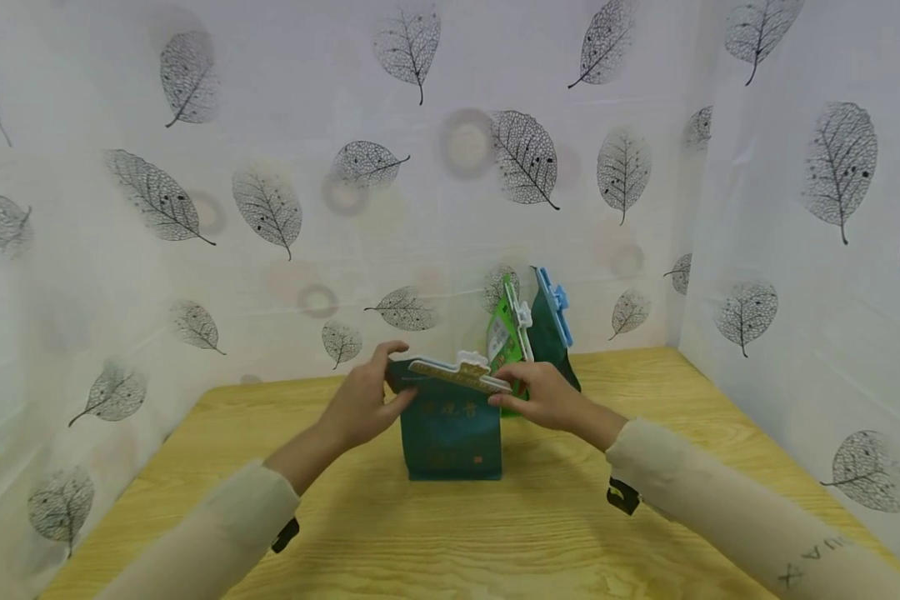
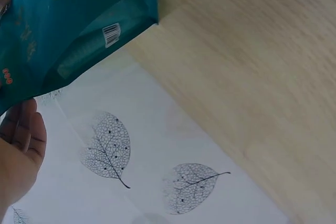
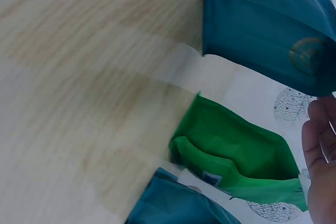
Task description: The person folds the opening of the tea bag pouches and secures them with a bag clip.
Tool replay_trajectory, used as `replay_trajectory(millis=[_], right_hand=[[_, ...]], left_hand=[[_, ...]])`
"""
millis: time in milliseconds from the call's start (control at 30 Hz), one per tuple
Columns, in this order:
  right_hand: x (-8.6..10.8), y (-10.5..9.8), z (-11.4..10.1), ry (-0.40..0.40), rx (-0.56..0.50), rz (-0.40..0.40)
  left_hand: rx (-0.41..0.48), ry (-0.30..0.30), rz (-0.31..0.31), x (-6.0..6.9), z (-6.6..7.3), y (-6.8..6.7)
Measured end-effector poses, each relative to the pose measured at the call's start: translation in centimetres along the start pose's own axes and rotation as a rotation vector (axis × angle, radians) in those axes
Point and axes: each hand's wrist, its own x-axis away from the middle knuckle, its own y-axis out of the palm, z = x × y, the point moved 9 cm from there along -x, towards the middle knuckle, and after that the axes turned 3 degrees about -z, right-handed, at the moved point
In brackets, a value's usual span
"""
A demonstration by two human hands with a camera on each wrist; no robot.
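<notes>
A teal pouch bag stands upright on the table in the head view, with a white bag clip slanting down to the right along its top edge. My left hand pinches the bag's upper left corner, thumb in front and fingers behind. At the other side, my right hand grips the clip's right end by the bag's upper right corner. In the left wrist view, fingers reach behind the teal bag. The right wrist view shows the bag's other side; the clip is hidden there.
Behind my right hand stand a green bag with a white clip and another teal bag with a blue clip. The wooden table ends at leaf-printed white sheeting at the back and sides.
</notes>
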Motion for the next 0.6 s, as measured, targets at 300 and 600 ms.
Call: replay_trajectory(millis=[300, 600], right_hand=[[0.6, 0.8, 0.5, -0.001, 0.003, -0.007], [0.9, 0.8, 0.4, -0.023, -0.032, 0.024]], left_hand=[[-0.037, 0.049, 0.033, 1.1, -0.6, 1.3], [-0.052, -0.053, 0.013, 1.6, -1.8, 2.7]])
